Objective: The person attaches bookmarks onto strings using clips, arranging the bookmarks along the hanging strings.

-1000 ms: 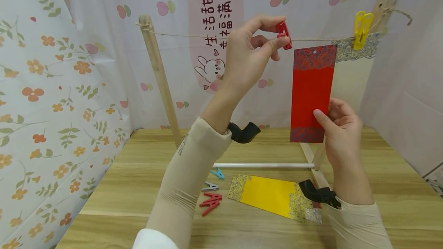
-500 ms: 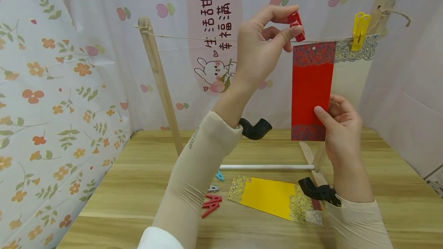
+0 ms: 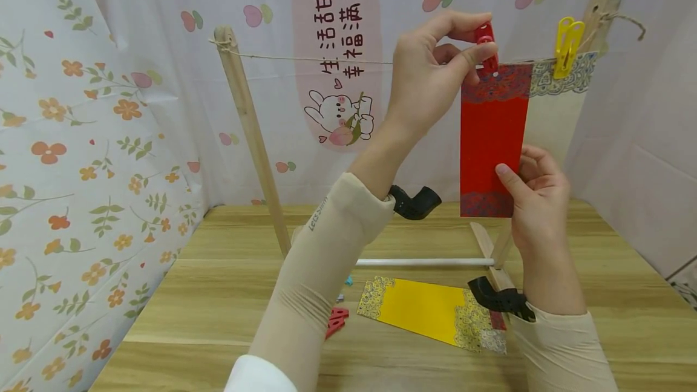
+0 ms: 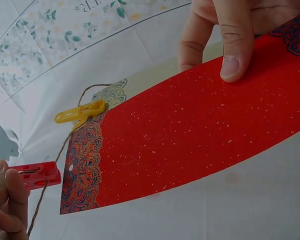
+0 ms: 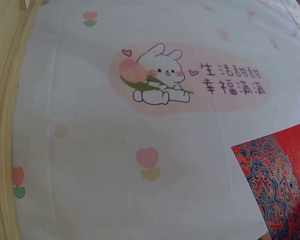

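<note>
My left hand (image 3: 427,71) pinches a red clothespin (image 3: 492,65) at the string (image 3: 305,59), right at the top edge of a red patterned card (image 3: 492,144). In the left wrist view the clothespin (image 4: 45,172) has its tip beside the card's top edge, with the string running at it; I cannot tell whether it bites the card. With thumb in front and fingers behind, my right hand (image 3: 539,204) holds the card's lower right edge. Behind the card, a cream card (image 3: 552,117) hangs from the string under a yellow clothespin (image 3: 568,47).
The string spans two wooden posts (image 3: 253,132), joined low by a white rod (image 3: 425,262). A yellow card (image 3: 422,307) lies on the wooden table (image 3: 179,313). Red clothespins (image 3: 336,321) lie beside my left sleeve, which partly hides them. A printed curtain (image 3: 207,107) hangs behind.
My left hand has moved right along the string with the red clothespin, then down onto the red card's top edge. My right hand has raised the card slightly, up to the string.
</note>
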Demonstrator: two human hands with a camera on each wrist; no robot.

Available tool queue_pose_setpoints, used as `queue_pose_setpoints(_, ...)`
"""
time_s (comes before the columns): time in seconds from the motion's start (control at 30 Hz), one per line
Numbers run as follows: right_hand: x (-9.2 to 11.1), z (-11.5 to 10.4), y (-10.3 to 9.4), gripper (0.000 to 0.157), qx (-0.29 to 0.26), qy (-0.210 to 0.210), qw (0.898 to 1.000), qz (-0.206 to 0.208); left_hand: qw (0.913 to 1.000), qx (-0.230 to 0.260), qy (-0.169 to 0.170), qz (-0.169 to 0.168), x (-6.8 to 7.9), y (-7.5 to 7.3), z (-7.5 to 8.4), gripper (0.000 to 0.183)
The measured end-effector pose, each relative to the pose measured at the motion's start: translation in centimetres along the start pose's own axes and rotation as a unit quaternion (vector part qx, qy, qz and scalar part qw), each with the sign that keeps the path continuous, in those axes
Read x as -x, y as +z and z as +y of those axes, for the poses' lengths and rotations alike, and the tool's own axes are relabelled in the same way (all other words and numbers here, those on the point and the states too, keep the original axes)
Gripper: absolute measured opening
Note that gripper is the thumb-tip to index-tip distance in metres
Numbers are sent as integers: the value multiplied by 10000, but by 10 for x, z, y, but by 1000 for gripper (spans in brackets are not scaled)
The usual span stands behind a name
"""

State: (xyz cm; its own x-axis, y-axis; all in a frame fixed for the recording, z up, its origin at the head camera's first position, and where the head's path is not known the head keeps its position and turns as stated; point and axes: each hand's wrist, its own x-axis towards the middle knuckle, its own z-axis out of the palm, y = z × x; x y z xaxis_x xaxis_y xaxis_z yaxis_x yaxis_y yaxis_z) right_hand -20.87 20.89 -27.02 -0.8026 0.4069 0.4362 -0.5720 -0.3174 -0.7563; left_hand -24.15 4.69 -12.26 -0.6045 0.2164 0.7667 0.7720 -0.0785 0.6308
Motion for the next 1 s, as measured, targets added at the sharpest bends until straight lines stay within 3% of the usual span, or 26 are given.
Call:
queue_pose_setpoints(0.17,-2,1,-1,29,25,-41,9999,118,9995,-262,-184,-41,-2,4,-1,33)
queue_pose_setpoints(0.5,-2,5,-4,28,34,-172,9997,197,9996,-125,-234,78,-3,4,-2,31)
queue_pose_setpoints(0.57,-2,6,-4,27,38,-189,9996,183,10000,-29,-69,59,-3,3,-2,31)
queue_pose_setpoints(0.67,-3,7,-4,27,29,-121,9997,198,9999,-86,-89,-19,-3,3,-1,31)
queue_pose_setpoints(0.9,-4,7,-4,28,18,84,9997,218,9969,-490,-605,-59,0,7,8,30)
queue_pose_setpoints(1.0,-5,7,-4,27,-11,72,9997,221,9966,-543,-612,-68,0,8,9,31)
